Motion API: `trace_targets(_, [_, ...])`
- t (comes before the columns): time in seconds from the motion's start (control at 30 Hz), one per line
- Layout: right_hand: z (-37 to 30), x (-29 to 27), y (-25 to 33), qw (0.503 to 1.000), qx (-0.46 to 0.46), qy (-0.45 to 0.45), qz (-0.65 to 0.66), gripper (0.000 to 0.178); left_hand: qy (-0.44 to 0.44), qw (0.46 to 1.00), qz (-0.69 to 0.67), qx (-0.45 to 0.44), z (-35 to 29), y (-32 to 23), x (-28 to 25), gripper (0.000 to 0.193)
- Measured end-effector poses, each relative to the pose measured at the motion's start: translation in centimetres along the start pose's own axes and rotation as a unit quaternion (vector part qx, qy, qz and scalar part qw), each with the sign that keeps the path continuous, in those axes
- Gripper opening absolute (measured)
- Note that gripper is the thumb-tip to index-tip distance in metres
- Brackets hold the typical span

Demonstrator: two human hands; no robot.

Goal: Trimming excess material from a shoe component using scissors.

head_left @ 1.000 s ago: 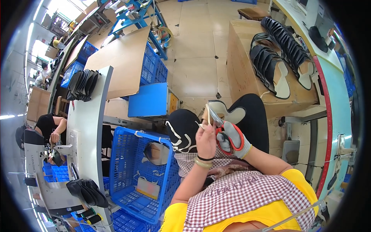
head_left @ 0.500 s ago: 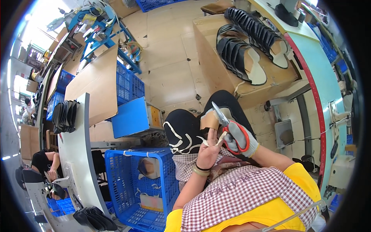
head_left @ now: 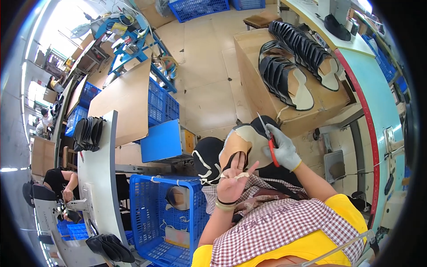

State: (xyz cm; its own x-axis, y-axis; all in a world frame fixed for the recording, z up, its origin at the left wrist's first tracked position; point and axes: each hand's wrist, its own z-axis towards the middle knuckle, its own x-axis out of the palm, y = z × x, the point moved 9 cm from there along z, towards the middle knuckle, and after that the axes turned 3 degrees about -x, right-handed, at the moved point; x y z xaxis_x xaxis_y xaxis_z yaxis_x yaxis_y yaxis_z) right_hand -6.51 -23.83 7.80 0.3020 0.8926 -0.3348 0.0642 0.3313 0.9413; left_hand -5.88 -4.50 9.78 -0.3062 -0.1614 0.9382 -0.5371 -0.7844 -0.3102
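Observation:
My bare left hand (head_left: 230, 186) holds a shoe upper (head_left: 237, 143) over my lap. Its tan lining and pale edge face up, and some of my fingers reach into its dark-rimmed opening. The thumb stands apart, and a thin off-white strip (head_left: 241, 175) lies across the hand. In a grey glove, my right hand (head_left: 285, 152) grips red-handled scissors (head_left: 272, 152) just right of the upper, blades pointing away from me. Whether the blades touch the piece is unclear. White trimmings (head_left: 202, 163) lie on my dark trouser leg.
At my left stands a blue crate (head_left: 138, 209) with cut pieces inside. A cardboard box (head_left: 251, 84) ahead right carries rows of black shoe uppers (head_left: 275, 73). Beyond the white table (head_left: 95, 178) at left, another person's hand (head_left: 68, 195) works at a machine. A turquoise-topped table (head_left: 378, 93) borders the right.
The shoe upper has been turned and shows much more tan lining. My right hand and the scissors have shifted right, away from my left fingers. The whole view has moved slightly.

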Motion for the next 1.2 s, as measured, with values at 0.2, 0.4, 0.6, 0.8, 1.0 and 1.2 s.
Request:
trace_targets(0.2, [1.8,-2.9,1.9,0.987,-0.094,0.075,-0.110,0.057,-0.273,0.785,0.516,-0.206,-3.2,-10.1,-7.2,0.013])
trace_targets(0.4, [1.9,-3.7,1.3,0.983,-0.046,0.116,-0.133,0.050,-0.077,0.818,0.563,-0.092,4.3,-8.0,-4.9,0.069])
trace_targets(0.6, [1.5,-2.7,2.3,0.983,-0.073,0.157,-0.062,0.055,-0.077,0.939,0.263,-0.208,11.6,-1.1,-12.1,0.051])
trace_targets(0.8, [1.4,-5.5,-1.4,0.991,-0.039,0.099,-0.086,0.055,0.041,0.931,0.181,-0.313,9.5,4.5,-10.2,0.025])
trace_targets(1.0, [1.1,-11.2,-0.8,0.971,-0.039,-0.173,-0.159,0.053,-0.082,0.943,0.237,-0.221,7.3,2.4,-6.2,0.020])
trace_targets(1.2, [-0.4,-5.1,8.5,0.935,-0.200,0.125,-0.264,0.059,-0.166,0.902,0.357,-0.176,5.6,0.0,-5.9,0.008])
